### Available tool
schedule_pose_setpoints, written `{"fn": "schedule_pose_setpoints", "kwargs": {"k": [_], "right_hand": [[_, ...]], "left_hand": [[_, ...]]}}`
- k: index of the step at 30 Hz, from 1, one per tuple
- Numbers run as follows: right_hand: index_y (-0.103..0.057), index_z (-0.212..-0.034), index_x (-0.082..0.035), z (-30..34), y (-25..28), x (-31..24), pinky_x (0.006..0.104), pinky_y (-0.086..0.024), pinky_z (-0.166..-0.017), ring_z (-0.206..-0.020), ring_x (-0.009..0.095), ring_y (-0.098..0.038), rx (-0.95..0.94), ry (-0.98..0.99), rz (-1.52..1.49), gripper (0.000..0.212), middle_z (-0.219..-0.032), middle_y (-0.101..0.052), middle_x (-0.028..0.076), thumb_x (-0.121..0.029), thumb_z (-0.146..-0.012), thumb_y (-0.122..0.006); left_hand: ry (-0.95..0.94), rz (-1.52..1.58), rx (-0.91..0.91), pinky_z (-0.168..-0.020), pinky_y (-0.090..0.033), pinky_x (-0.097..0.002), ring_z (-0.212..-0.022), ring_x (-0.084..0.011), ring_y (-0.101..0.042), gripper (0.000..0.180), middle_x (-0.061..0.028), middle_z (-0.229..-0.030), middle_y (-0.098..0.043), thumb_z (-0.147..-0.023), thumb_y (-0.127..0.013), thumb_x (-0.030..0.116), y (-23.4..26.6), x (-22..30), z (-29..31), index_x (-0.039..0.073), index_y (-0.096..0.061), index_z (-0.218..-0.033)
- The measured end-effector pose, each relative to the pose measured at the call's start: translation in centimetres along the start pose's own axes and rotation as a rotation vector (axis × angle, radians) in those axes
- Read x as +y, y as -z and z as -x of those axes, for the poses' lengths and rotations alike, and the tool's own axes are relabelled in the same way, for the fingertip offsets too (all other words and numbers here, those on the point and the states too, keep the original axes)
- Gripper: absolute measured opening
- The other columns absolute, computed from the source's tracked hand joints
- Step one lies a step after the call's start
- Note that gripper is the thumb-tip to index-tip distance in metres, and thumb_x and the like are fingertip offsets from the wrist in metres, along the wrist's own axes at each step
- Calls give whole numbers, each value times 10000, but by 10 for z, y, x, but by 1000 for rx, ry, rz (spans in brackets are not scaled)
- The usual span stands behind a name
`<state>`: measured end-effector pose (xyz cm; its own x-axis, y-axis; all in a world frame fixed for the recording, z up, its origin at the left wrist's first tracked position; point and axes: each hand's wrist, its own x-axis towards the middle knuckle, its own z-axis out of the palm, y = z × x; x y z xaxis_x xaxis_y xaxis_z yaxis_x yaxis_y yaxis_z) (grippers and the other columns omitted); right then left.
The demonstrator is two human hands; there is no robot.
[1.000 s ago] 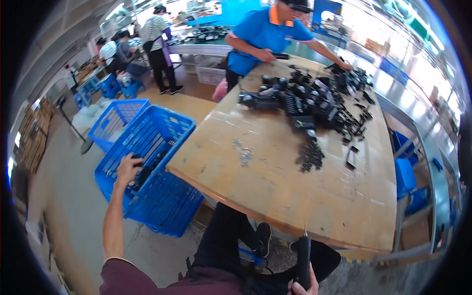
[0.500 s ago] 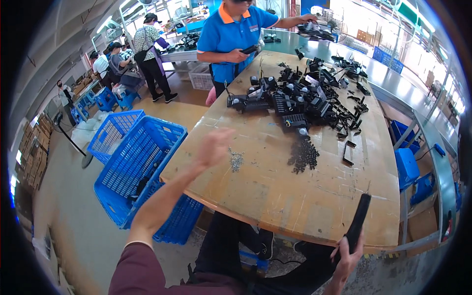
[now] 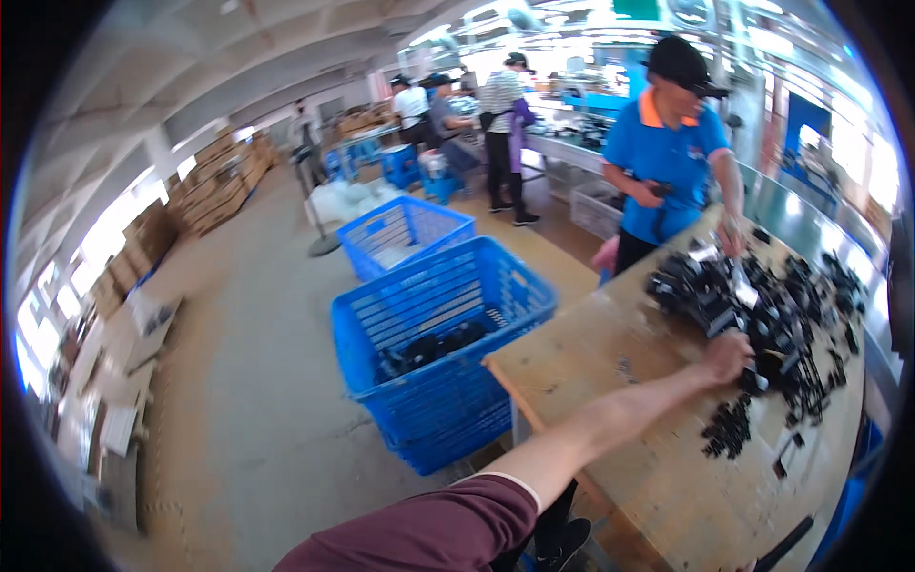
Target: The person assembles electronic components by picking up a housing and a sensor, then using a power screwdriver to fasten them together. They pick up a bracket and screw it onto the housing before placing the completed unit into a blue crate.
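On the wooden table [image 3: 610, 381], the left hand [image 3: 726, 355] is stretched far out, its forearm running from about 7 o'clock up toward 2 o'clock across the board. The hand lies at the near edge of the pile [image 3: 762, 305] of black parts, which spreads from it toward 1 and 2 o'clock. Its fingers curl down into the nearest pieces, but whether they grip one cannot be told; the knuckles hide the tips. A small separate heap [image 3: 729, 429] of black bits lies just beside the wrist at 5 o'clock. The rod [image 3: 786, 541], a long dark thing, shows at the lower edge with its axis slanting from 7 to 1 o'clock; the right hand itself is out of the picture, so the left is plainly the nearer to the pile. Beyond the pile at 12 o'clock a co-worker [image 3: 667, 162] in blue reaches into it from the far side. Two blue crates [image 3: 438, 353] stand on the floor at 9 o'clock of the table.
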<state>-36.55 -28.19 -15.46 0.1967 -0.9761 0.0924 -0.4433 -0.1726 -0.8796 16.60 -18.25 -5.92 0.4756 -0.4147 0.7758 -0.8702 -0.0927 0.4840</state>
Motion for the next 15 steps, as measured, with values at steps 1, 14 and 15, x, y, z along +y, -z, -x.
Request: {"fn": "schedule_pose_setpoints", "kwargs": {"k": [1,14,15], "right_hand": [[-412,-1630,-21,-8,1,11,330,-476,-557,-602,161,-543,-39,34,-10,769,-933,-699,86,-264,-995,-771],[-522,-1531,-27,41,-10,-64,253,-467,-597,-660,89,-528,-177,-83,-400,574,-1003,-684,56,-293,-1042,-664],[-532,-1519,-45,41,-8,-63,265,-446,-553,-642,69,-516,-131,0,-426,575,-968,-667,37,-287,-1028,-707]], "left_hand": [[136,182,-8,-846,-502,-535,-961,-396,-676,134,-189,-917,-684,-838,-760,190,1,16,-13,68,-724,-796],[-218,-96,151,-924,-551,-478,-1083,-345,-684,217,-131,-1088,-706,-866,-769,128,181,182,93,45,-684,-1048],[-288,-124,81,-969,-557,-478,-1119,-356,-682,208,-128,-1078,-698,-848,-768,63,202,201,117,35,-676,-1033]]}}
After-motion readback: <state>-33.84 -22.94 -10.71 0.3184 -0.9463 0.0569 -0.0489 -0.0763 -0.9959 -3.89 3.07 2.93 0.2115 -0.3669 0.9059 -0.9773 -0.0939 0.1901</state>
